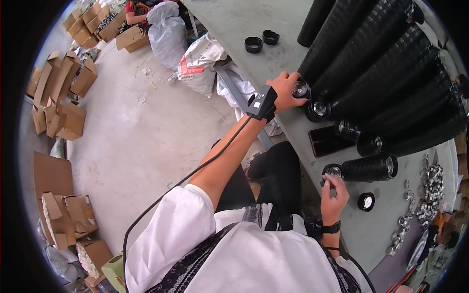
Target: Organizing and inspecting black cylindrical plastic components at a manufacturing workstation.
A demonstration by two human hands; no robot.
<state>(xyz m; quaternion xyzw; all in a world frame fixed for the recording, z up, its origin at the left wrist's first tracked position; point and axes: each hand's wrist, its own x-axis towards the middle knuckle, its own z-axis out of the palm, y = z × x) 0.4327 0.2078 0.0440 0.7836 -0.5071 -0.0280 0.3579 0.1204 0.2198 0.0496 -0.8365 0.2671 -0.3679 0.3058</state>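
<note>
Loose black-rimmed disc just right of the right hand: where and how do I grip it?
Probably pinch the black-rimmed disc by opposite sides of its rim, right hand coming from the left: it is round, bright side facing the camera, and lies apart.

Along the left we see opened cardboard boxes [72, 122] on the pale floor [127, 122], and a green object [115, 271] at the lower edge. Farther up we find a bulging grey plastic bag [167, 39] beside a white sack [199, 61] with red print, and another person [134, 13] in red. A black phone [331, 141] lies flat on our table [222, 17].
</note>
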